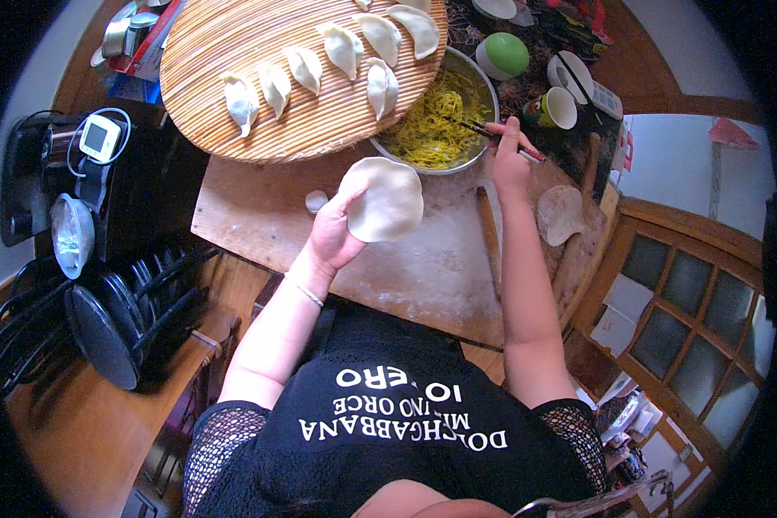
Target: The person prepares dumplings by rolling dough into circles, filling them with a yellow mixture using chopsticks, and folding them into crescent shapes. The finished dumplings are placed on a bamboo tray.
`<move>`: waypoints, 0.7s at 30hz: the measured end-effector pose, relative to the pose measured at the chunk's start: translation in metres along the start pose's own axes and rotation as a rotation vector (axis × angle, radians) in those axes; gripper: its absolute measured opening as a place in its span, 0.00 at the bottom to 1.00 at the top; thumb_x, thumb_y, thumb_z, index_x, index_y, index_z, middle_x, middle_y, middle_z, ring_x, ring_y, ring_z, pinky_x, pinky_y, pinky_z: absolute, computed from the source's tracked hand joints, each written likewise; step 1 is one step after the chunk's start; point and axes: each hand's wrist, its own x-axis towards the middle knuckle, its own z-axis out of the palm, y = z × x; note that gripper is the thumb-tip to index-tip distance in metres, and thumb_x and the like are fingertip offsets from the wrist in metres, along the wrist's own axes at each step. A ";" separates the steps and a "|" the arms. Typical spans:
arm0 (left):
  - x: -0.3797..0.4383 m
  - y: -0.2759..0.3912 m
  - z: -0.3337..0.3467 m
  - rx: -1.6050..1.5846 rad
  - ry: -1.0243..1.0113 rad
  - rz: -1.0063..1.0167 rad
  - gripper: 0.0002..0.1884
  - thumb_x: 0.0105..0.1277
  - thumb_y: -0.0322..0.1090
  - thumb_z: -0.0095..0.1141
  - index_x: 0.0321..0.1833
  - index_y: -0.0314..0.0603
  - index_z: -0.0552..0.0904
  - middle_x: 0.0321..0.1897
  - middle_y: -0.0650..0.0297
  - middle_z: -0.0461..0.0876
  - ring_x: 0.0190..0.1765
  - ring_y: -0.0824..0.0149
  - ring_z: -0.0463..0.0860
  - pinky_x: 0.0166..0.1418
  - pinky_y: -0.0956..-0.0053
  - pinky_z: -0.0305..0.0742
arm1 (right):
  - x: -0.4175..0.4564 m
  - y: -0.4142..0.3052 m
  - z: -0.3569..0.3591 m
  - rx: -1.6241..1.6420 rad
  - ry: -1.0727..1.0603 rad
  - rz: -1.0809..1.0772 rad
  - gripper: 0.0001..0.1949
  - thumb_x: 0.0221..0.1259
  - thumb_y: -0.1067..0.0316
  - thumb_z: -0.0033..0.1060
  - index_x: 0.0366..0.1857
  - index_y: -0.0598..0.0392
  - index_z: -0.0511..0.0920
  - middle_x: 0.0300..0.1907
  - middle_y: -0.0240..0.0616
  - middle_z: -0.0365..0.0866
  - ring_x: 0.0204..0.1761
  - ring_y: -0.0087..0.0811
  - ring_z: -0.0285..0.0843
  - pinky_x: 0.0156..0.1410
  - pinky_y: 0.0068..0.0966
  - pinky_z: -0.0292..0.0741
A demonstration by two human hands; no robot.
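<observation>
On my left hand (338, 232) lies a flat round dough wrapper (388, 199), the thumb over its edge. My right hand (513, 158) holds a pair of dark chopsticks (482, 129), their tips in a shredded yellow-green filling (437, 116). That filling sits in a metal bowl (490, 97), partly covered by a round slatted tray (201, 84). Several folded dumplings (342, 50) rest on the tray. A small piece of dough (316, 201) lies on the wooden board (414, 278) beside my left hand.
A rolling pin (489, 239) lies on the board, left of my right forearm. Another wrapper (559, 215) lies farther right. Beyond the bowl stand a green and white bowl (502, 56), a paper cup (559, 109) and a white bowl (570, 74) with chopsticks across it.
</observation>
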 end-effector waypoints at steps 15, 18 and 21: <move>0.014 0.004 0.008 -0.024 -0.086 0.048 0.26 0.74 0.43 0.50 0.71 0.38 0.68 0.67 0.52 0.73 0.68 0.50 0.73 0.73 0.48 0.66 | -0.038 -0.007 -0.023 0.356 0.183 0.128 0.28 0.76 0.42 0.42 0.41 0.58 0.85 0.41 0.34 0.86 0.36 0.21 0.78 0.42 0.17 0.74; 0.026 0.002 0.016 -0.041 -0.117 0.079 0.25 0.77 0.45 0.44 0.72 0.39 0.66 0.69 0.52 0.71 0.70 0.50 0.71 0.74 0.47 0.65 | -0.046 -0.013 -0.034 0.298 0.192 0.111 0.29 0.76 0.41 0.40 0.41 0.57 0.85 0.41 0.33 0.86 0.36 0.21 0.78 0.42 0.18 0.74; 0.039 0.001 0.027 -0.042 -0.107 0.111 0.25 0.80 0.47 0.35 0.72 0.38 0.66 0.68 0.52 0.71 0.69 0.52 0.72 0.74 0.50 0.66 | -0.051 -0.024 -0.044 0.319 0.184 0.094 0.29 0.76 0.41 0.40 0.41 0.58 0.85 0.40 0.33 0.86 0.37 0.22 0.79 0.43 0.19 0.75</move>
